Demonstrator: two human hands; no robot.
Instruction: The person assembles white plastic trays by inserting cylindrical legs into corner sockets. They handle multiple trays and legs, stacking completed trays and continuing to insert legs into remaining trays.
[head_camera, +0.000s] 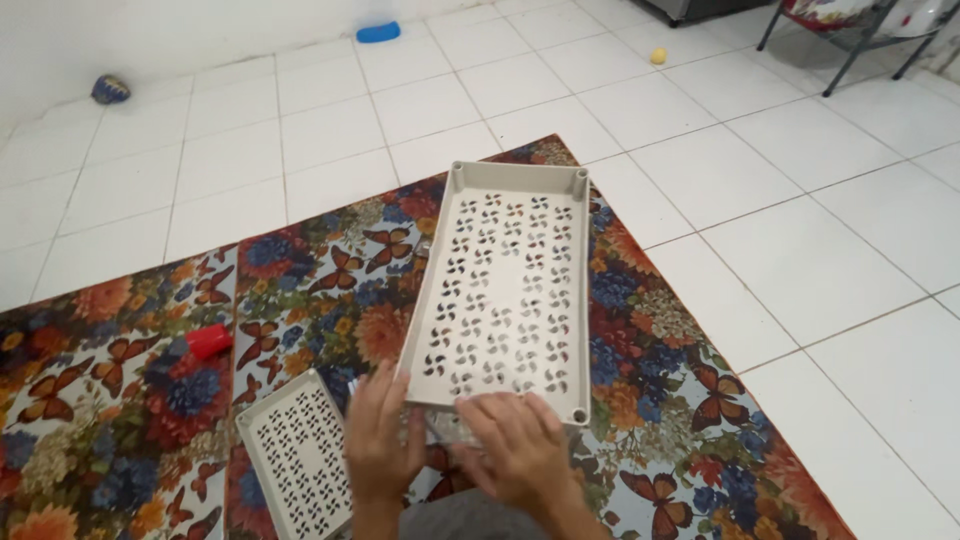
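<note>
No packages, labels, signs or screens show anywhere in this view.

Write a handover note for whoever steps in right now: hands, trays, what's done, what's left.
Left hand grips the near-left edge of the large perforated grey tray, fingers spread.
Right hand rests on its near edge, over something small that is hidden.
The tray lies on the floral mat; a smaller perforated tray lies to its left, untouched, with a red cap beyond it.
Done: both trays laid out separately.
Left: unclear.
</note>
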